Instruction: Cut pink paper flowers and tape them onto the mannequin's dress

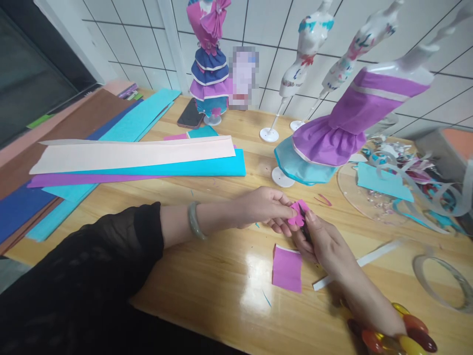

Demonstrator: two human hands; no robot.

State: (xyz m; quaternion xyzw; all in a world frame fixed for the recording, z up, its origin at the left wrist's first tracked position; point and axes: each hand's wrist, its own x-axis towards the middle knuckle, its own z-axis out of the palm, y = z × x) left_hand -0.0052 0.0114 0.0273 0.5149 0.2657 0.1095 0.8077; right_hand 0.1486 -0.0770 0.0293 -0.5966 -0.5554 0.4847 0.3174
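My left hand pinches a small bright-pink paper piece cut into petal-like lobes. Small dark scissors are in my right hand, their blades against the pink piece; the handles are mostly hidden by my fingers. A purple-pink paper square with a white top edge lies on the table just below my hands. Beyond them stands a dress form in a purple dress with a light-blue lower layer.
Folded strips of coloured crepe paper cover the table's left side. Bare white dress forms and a form with a tiered dress stand by the tiled wall. A phone, scrap pile, white strip and tape roll also lie there.
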